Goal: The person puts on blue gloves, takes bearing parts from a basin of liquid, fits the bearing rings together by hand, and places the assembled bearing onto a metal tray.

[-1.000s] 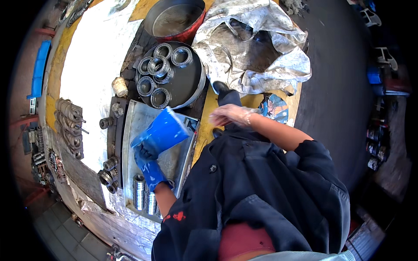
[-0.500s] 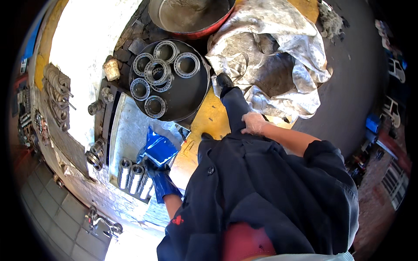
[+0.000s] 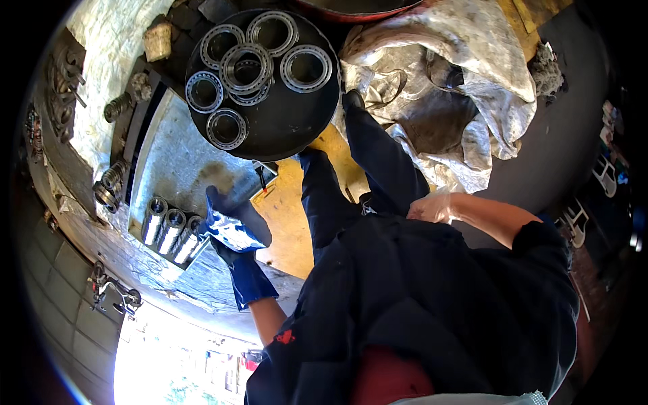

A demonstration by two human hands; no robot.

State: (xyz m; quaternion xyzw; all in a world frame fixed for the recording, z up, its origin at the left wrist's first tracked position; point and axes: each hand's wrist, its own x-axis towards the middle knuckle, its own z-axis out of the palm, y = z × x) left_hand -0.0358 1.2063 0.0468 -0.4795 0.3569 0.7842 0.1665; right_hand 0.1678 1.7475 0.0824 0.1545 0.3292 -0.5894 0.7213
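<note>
Downward, left hand (image 3: 233,252) grips blue item (image 3: 235,228); right hand (image 3: 432,206) curled by thigh (image 3: 390,177), grasp unclear.

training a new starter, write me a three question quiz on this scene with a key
1. True or false: the left hand holds the blue container.
2. Multiple choice: the round black platform carries (A) bottles, (B) bearings, (C) gloves.
3. Count: how many stacks of metal rings show in the metal tray?

Key: 1. True. 2. B. 3. Three.
</note>
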